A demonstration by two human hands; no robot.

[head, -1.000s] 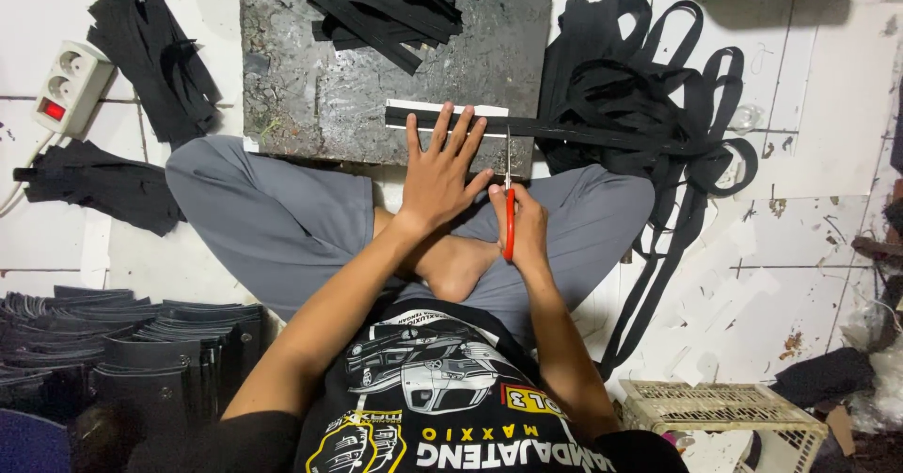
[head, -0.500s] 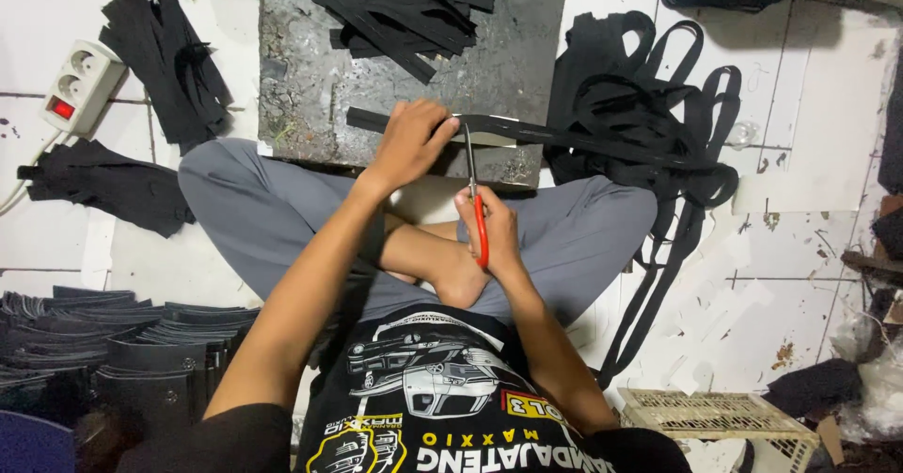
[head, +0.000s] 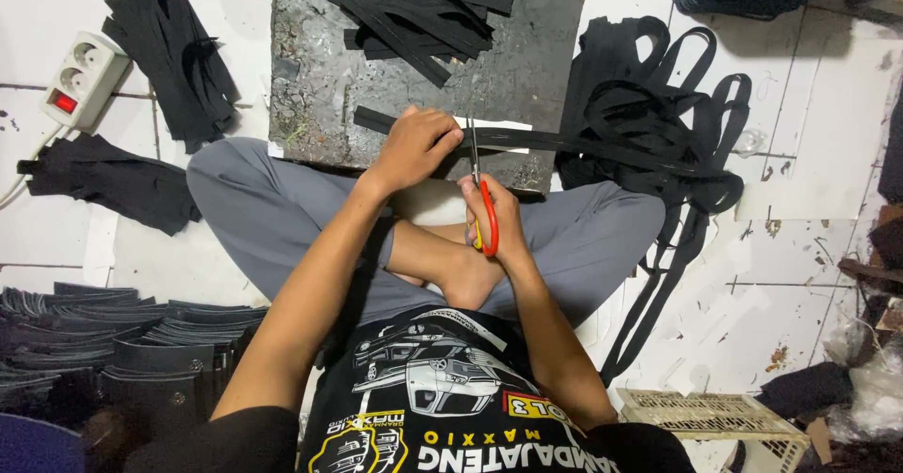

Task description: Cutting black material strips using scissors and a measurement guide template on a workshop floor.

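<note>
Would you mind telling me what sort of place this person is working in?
Probably a small home or floor-level sewing workshop: the person sits cross-legged on white floor tiles, cutting a black strap with red-handled scissors over a dark cutting board, with stacked black pieces alongside.

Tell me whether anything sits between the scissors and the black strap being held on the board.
Nothing visible does. The left hand presses the black strap onto the dark board, and the red-handled scissors in the right hand already have their blades at the strap, just right of that hand. The pile of cut strips lies farther up the board.
</note>
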